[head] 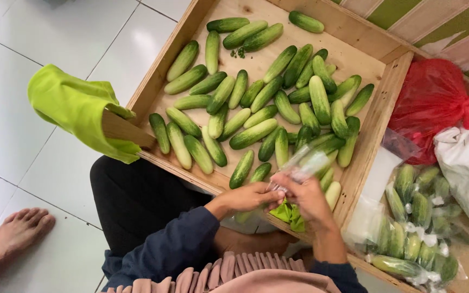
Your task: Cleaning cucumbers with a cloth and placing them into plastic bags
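Hands working a clear plastic bag (305, 163) over a wooden tray (378, 116) of cucumbers (253, 133).
Left hand (253, 196) and right hand (305, 198) meet at the tray's near edge, fingers of both pinched shut on the bag; bagged cucumbers (416, 228) lie to the right, beside a red bag (430, 103).

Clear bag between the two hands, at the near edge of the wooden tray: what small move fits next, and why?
Probably spreading the mouth of the clear bag open. Both the left hand and the right hand pinch it at the near rim of the wooden tray, and it looks flat, with no cucumber visibly inside. Loose cucumbers lie just beyond, and bagged cucumbers are piled to the right.
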